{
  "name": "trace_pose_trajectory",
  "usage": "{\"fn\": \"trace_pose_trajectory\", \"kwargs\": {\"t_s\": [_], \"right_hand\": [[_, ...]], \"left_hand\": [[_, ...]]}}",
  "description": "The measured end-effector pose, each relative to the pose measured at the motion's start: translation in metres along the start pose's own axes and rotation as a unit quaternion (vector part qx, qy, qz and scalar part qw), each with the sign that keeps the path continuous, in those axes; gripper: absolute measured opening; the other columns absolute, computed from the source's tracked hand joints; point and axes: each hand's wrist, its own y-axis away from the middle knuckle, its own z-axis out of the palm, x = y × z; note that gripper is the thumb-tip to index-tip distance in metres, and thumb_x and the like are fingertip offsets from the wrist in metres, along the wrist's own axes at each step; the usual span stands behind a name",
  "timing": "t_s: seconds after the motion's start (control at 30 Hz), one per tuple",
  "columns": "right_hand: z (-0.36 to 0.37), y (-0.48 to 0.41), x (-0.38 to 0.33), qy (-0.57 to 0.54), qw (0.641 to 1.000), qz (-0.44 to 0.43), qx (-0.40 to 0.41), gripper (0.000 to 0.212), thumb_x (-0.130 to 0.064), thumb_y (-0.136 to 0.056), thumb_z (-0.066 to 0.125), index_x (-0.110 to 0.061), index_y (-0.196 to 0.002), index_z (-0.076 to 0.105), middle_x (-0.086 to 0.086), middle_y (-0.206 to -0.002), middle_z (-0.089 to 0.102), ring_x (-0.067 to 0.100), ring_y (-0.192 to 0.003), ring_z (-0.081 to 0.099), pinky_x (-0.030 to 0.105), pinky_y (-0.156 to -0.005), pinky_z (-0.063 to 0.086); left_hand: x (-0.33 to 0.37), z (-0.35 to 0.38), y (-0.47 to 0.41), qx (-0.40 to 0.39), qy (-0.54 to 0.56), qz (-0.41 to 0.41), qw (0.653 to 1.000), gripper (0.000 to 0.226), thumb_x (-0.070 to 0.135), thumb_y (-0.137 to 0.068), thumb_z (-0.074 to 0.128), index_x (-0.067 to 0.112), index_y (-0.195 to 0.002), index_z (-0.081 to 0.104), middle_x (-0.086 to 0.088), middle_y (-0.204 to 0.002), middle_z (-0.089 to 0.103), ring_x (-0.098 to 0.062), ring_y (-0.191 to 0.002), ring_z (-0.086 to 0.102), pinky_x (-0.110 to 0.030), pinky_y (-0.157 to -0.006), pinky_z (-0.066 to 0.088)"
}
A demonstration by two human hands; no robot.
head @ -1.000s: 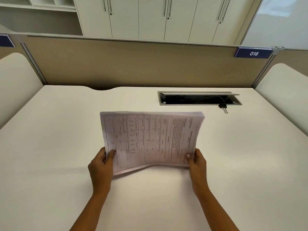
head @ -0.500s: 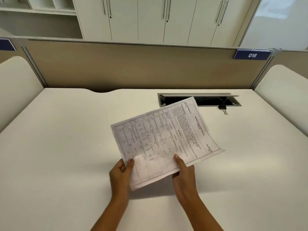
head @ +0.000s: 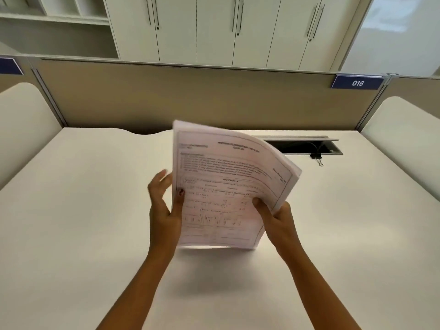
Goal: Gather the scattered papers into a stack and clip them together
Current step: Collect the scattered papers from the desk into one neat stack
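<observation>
While standing upright at frame centre on the counter, paper stack pinched by left hand and right hand; binder clip lying apart, upper right.

A white desk meets a tan partition at its far edge; pale cabinets stand beyond.

Soft even light, motion-blurred papers.
</observation>
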Motion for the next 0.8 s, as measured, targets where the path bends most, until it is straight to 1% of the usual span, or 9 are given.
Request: {"fn": "trace_pose_trajectory", "kwargs": {"t_s": [0.07,0.13,0.23,0.3,0.37,0.47,0.53,0.67,0.8], "right_hand": [[0.003,-0.002,-0.002,0.034,0.999,-0.029,0.004,0.012,-0.029,-0.083,0.052,-0.035,-0.09,0.06,-0.008,-0.087,0.065,0.014,-0.083,0.065,0.031,-0.072,0.06],[0.006,-0.003,-0.003,0.024,0.998,-0.045,0.036,0.012,-0.029,-0.08,0.053,-0.036,-0.089,0.059,-0.009,-0.087,0.065,0.01,-0.078,0.067,0.024,-0.067,0.06],[0.012,-0.001,-0.005,-0.03,0.991,-0.063,0.118,0.013,-0.026,-0.08,0.06,-0.029,-0.093,0.062,-0.006,-0.091,0.067,0.006,-0.079,0.066,0.02,-0.062,0.058],[0.016,0.001,-0.002,-0.043,0.979,-0.077,0.183,0.023,-0.025,-0.082,0.063,-0.016,-0.103,0.06,-0.003,-0.095,0.067,0.01,-0.083,0.065,0.023,-0.065,0.059],[0.022,0.006,0.004,-0.03,0.972,-0.089,0.215,0.025,-0.025,-0.087,0.06,-0.012,-0.107,0.054,-0.001,-0.097,0.064,0.014,-0.088,0.063,0.025,-0.068,0.059],[0.032,0.014,0.015,-0.046,0.972,-0.065,0.219,0.014,-0.02,-0.098,0.044,-0.009,-0.105,0.049,-0.002,-0.093,0.06,0.005,-0.085,0.059,0.016,-0.063,0.053],[0.036,0.018,0.019,-0.053,0.973,-0.041,0.22,0.013,-0.015,-0.101,0.034,-0.01,-0.098,0.046,-0.005,-0.088,0.057,-0.004,-0.076,0.056,0.012,-0.059,0.049],[0.036,0.019,0.02,-0.061,0.972,-0.041,0.225,0.017,-0.016,-0.102,0.031,-0.011,-0.093,0.044,-0.022,-0.078,0.056,-0.006,-0.07,0.051,0.011,-0.058,0.046],[0.036,0.021,0.025,-0.046,0.972,-0.041,0.225,0.016,-0.018,-0.102,0.033,-0.009,-0.092,0.042,-0.012,-0.079,0.055,-0.007,-0.068,0.051,0.009,-0.056,0.045]], "left_hand": [[0.013,0.003,-0.003,-0.01,0.014,0.011,1.0,0.014,0.035,-0.087,0.045,0.036,-0.101,0.043,0.023,-0.104,0.056,0.008,-0.094,0.058,-0.014,-0.069,0.055],[0.023,0.006,-0.002,0.009,0.023,0.02,0.999,0.004,0.036,-0.087,0.043,0.034,-0.09,0.04,0.021,-0.095,0.056,0.005,-0.087,0.059,-0.015,-0.065,0.055],[0.027,0.012,0.004,0.032,0.027,0.033,0.999,0.005,0.036,-0.089,0.043,0.035,-0.093,0.041,0.016,-0.102,0.058,0.0,-0.091,0.06,-0.016,-0.067,0.055],[0.021,0.015,0.008,0.047,0.015,0.037,0.998,0.01,0.034,-0.091,0.042,0.03,-0.1,0.043,0.012,-0.102,0.058,-0.002,-0.093,0.06,-0.015,-0.066,0.054],[0.01,0.017,0.012,0.062,0.003,0.023,0.998,0.017,0.033,-0.094,0.041,0.025,-0.109,0.042,0.006,-0.105,0.058,-0.006,-0.095,0.06,-0.015,-0.066,0.054],[-0.003,0.02,0.02,0.061,0.0,-0.01,0.998,0.023,0.033,-0.094,0.036,0.022,-0.115,0.04,-0.001,-0.109,0.058,-0.009,-0.094,0.062,-0.015,-0.064,0.054],[-0.004,0.021,0.025,0.055,0.01,-0.024,0.998,0.024,0.033,-0.094,0.034,0.021,-0.114,0.041,-0.001,-0.106,0.057,-0.003,-0.091,0.061,-0.014,-0.061,0.054],[0.001,0.019,0.026,0.069,0.013,-0.02,0.997,0.026,0.035,-0.093,0.031,0.019,-0.11,0.042,0.004,-0.099,0.058,0.0,-0.088,0.061,-0.013,-0.06,0.053],[-0.001,0.019,0.026,0.06,0.04,-0.038,0.997,0.027,0.035,-0.093,0.029,0.017,-0.106,0.043,0.007,-0.096,0.058,0.0,-0.084,0.061,-0.014,-0.059,0.051]]}}
